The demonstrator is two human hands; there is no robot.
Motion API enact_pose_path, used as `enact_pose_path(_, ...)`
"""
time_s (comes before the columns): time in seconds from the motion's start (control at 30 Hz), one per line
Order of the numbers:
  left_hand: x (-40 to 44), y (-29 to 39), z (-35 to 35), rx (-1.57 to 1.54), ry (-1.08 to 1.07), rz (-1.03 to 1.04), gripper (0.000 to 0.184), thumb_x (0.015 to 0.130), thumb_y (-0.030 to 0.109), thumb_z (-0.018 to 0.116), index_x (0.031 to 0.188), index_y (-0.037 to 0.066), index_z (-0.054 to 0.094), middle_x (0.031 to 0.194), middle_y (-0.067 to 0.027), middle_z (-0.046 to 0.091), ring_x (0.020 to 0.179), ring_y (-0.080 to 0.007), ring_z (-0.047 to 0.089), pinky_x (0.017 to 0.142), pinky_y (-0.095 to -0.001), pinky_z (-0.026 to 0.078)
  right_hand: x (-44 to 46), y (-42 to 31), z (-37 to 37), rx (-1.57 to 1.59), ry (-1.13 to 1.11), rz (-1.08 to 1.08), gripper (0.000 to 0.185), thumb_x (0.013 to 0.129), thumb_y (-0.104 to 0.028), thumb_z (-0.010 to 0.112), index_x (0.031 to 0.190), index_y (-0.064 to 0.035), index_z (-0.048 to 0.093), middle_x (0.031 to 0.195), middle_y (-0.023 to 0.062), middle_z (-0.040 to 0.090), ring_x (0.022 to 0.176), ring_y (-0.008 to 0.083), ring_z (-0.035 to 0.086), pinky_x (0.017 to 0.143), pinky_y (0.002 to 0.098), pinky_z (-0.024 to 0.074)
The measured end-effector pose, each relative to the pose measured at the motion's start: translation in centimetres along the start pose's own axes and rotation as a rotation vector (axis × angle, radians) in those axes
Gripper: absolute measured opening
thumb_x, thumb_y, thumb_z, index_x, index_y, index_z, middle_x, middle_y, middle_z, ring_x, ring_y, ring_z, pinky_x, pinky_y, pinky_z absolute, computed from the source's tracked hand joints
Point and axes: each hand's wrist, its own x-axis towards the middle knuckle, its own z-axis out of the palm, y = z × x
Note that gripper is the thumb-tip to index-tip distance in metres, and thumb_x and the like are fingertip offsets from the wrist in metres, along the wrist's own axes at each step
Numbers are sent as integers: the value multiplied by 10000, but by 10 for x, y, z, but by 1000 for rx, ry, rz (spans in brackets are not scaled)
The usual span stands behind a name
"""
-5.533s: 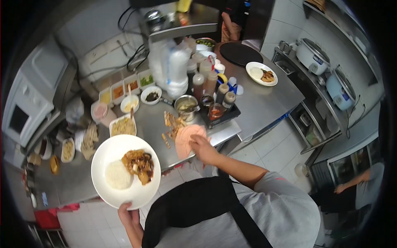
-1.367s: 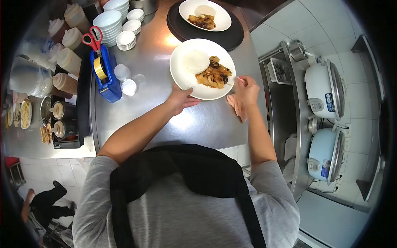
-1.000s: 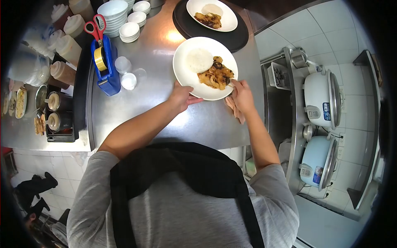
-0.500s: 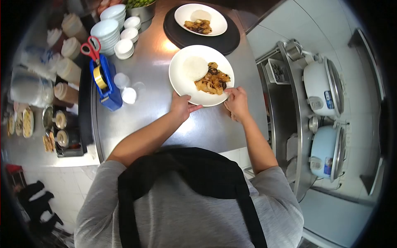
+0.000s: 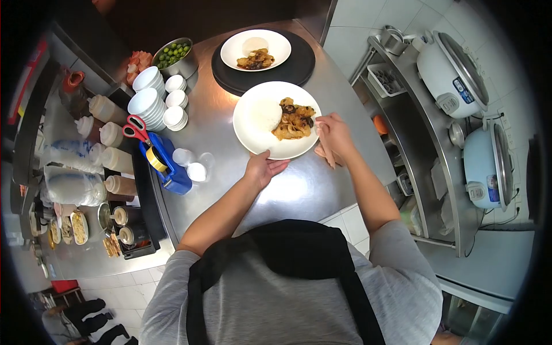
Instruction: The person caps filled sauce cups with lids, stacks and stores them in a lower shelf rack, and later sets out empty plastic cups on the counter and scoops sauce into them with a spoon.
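Note:
A white plate (image 5: 246, 138) carries a mound of white rice (image 5: 264, 115) on its left and brown sauced pieces with dark slices (image 5: 295, 119) on its right. My left hand (image 5: 263, 170) grips the plate's near rim, thumb on top and fingers partly hidden beneath. At the right rim, my right hand (image 5: 336, 135) pinches a pinkish-beige cloth (image 5: 328, 154), which touches the edge and hangs down over the counter. Beyond it, a second white plate (image 5: 229, 56) with similar food sits on a round black tray (image 5: 305, 68).
Left of the plate stand white bowls (image 5: 144, 106), small white dishes (image 5: 175, 118), a blue tape dispenser (image 5: 175, 179) with red scissors (image 5: 135, 127), and squeeze bottles (image 5: 119, 160). A pot of green limes (image 5: 183, 64) is behind. Rice cookers (image 5: 445, 86) line the right shelf.
The camera view has tilted and shifted. The held plate has turned slightly counterclockwise, and the cloth in my right hand now shows more clearly against its right rim.

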Motion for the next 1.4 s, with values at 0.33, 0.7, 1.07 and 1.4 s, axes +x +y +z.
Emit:
enact_pose_path(0.33, -2, -5, 10, -98, 62, 122, 403, 946, 39, 281, 1333, 60, 174, 1237, -274, 428, 1043, -432, 555, 830, -517, 553, -6, -6, 15, -463, -36, -205, 169, 744, -54, 535, 869, -29, 647, 968, 136, 542, 922, 306, 532, 791, 390, 463)
enact_pose_path(0.7, -8, -18, -3, 277, -153, -51, 387, 1008, 243, 320, 1350, 82, 237, 1184, -212, 550, 1050, -284, 589, 852, -414, 515, -80, 42, -14, -58, 327, 132, 249, 808, -181, 591, 1016, -53, 639, 961, 170, 581, 927, 322, 532, 815, 391, 436)
enact_pose_path(1.07, -96, -44, -58, 575, -427, -144, 521, 956, 385, 468, 1409, 164, 335, 1287, -61, 519, 1095, -175, 520, 895, -344, 448, -37, 72, 18, -374, -13, 91, 167, 788, -187, 595, 785, -20, 611, 831, 168, 616, 724, 353, 579, 655, 428, 479)
enact_pose_path(1.4, -286, -36, -249, 589, -431, 247, 531, 955, 298, 496, 1435, 183, 300, 1333, -75, 476, 1172, -168, 472, 921, -343, 422, -194, -145, 99, 785, -574, 150, 129, 874, -155, 571, 909, -30, 578, 785, 29, 583, 675, 85, 531, 585, 237, 449)
